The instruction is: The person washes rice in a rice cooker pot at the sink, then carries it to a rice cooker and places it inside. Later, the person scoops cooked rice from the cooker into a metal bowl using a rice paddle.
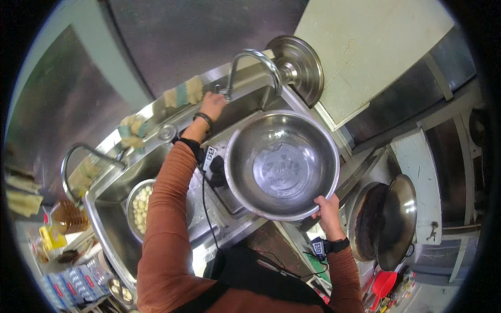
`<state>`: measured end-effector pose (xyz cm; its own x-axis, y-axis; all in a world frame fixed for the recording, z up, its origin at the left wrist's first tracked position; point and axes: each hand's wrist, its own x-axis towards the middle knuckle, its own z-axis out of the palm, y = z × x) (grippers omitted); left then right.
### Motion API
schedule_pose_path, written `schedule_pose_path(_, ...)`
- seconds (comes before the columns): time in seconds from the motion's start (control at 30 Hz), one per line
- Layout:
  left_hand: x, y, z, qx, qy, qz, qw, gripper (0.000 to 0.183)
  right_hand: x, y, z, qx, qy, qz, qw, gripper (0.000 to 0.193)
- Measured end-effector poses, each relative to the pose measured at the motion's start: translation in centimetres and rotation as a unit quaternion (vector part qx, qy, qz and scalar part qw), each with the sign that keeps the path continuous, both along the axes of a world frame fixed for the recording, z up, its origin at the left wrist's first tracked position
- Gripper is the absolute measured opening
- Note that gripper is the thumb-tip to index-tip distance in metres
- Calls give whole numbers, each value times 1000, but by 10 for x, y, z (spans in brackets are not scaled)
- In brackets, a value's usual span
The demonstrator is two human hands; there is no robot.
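Right hand [327, 207] is clamped on the near rim of a big steel bowl [282, 164], fingers curled over the edge, thumb on the outside, and the bowl is held up tilted over the right-hand basin of the sink [102, 208], its shiny inside facing the camera with a little water pooled in the bottom. The curved tap [255, 60] arches right above the bowl's far rim. Left hand [213, 106] is stretched out to the back of the sink and sits on the tap's handle at its base, fingers closed around it, a dark band on the wrist. Both arms are in rust-orange sleeves, and there is a small black device strapped to each wrist with a cable trailing down to the apron. Over in the left basin, a smaller steel bowl of pale round pieces [140, 204] rests at the bottom, partly hidden by the left arm. Sponges [183, 94] lie along the back ledge of the sink, and a second tap [86, 154] loops up at the far left. Behind the tap a round metal lid [297, 67] leans against the wall. To the right, well apart from the bowl, a dark wok [371, 221] stands with a metal lid [399, 219] propped against it.
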<state>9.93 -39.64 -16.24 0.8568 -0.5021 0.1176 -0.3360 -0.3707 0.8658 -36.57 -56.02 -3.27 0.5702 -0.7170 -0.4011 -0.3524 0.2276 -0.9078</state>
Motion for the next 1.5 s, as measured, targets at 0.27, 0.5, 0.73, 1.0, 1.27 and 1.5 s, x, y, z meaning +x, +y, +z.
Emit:
schedule_pose_path(0.27, 82, -30, -53, -55, -16, -43, 997, 32, 42, -16, -17, -15, 37, -40, 998, 27)
schedule_pose_path(0.5, 99, -32, -49, -12, 11, 41, 999, 31, 57, -22, -27, -15, 84, -33, 996, 32)
schedule_pose_path(0.73, 95, -34, -67, -32, 38, 39, 998, 39, 72, -37, -54, -124, 27, -24, 992, 33)
schedule_pose_path(1.0, 82, -13, -61, -121, 124, -12, 985, 43, 85, -16, -103, -16, -33, -64, 997, 35)
schedule_pose_path(1.27, 77, -6, -49, -140, 202, -27, 969, 42, 70, -54, -77, 192, 27, -37, 980, 21)
schedule_pose_path(1.5, 70, -2, -32, -168, 231, -4, 958, 54, 86, -47, -64, 199, 102, 86, 971, 14)
